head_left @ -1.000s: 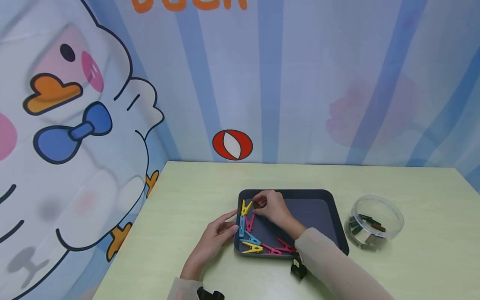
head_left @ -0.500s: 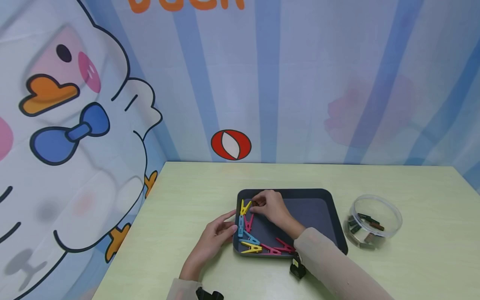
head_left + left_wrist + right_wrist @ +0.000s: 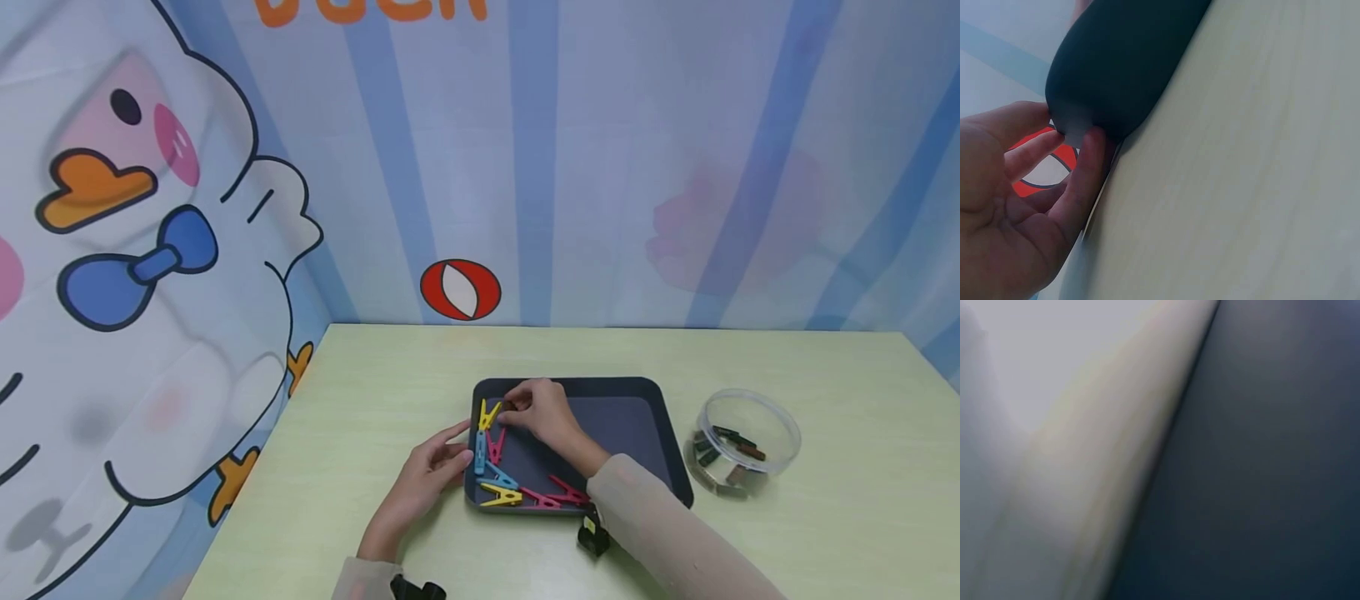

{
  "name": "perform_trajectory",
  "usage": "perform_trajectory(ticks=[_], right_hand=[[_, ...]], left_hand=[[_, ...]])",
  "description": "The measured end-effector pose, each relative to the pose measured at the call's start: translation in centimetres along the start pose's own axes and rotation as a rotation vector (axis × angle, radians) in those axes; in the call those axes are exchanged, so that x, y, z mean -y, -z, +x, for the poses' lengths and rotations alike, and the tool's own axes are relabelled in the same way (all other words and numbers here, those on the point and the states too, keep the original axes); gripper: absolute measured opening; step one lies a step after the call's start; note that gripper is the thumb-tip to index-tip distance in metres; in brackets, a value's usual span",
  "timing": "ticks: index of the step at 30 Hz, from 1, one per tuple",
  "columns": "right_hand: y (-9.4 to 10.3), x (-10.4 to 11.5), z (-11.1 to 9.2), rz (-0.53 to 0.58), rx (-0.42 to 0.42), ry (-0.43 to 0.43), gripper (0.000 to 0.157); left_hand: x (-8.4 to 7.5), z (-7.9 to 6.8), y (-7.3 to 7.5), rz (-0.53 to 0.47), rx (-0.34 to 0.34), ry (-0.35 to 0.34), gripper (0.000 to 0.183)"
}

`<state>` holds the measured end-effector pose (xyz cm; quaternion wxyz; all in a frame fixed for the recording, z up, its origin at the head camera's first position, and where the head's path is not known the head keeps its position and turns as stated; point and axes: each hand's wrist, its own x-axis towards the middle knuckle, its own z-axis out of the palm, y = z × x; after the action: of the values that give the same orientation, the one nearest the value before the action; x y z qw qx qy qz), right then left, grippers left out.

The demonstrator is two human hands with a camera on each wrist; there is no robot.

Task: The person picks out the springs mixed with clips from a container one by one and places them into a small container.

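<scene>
A dark grey tray (image 3: pixel 672 442) lies on the table. My left hand (image 3: pixel 429 471) touches its left edge with fingertips and thumb; in the left wrist view the fingers rest against the tray's outer side (image 3: pixel 1116 69). My right hand (image 3: pixel 546 415) is over the tray's upper left, fingertips pinching a small brown clothespin (image 3: pixel 511 406), mostly hidden. Close by lie a yellow clothespin (image 3: pixel 487 415), a blue one (image 3: pixel 480 454) and a pink one (image 3: pixel 495 447). Along the tray's front lie a yellow clothespin (image 3: pixel 501 496) and pink clothespins (image 3: pixel 568 492). The right wrist view is blurred.
Right of the tray stands a clear round tub (image 3: pixel 745 442) holding several dark green and brown pieces. The pale wooden table (image 3: pixel 847 533) meets a printed backdrop (image 3: pixel 607 167) at its rear edge. A black wrist device (image 3: pixel 593 536) hangs beside the tray's front edge.
The head view has shifted slightly, so everything sits a little further left. Both hands keep nearly the same place at the tray; the right fingertips have moved only slightly.
</scene>
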<state>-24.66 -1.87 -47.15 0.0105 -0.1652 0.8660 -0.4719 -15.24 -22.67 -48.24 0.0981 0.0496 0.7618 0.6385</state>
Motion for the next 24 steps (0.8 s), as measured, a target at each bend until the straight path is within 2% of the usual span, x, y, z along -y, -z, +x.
perform_trajectory(ticks=[15, 24], right_hand=[[0.4, 0.8, -0.2, 0.024, -0.037, -0.03, 0.027], [0.9, 1.5, -0.5, 0.001, -0.052, -0.048, 0.025]], left_hand=[[0.1, 0.0, -0.1, 0.012, -0.008, 0.002, 0.052], [0.1, 0.0, -0.1, 0.01, -0.01, -0.002, 0.051]])
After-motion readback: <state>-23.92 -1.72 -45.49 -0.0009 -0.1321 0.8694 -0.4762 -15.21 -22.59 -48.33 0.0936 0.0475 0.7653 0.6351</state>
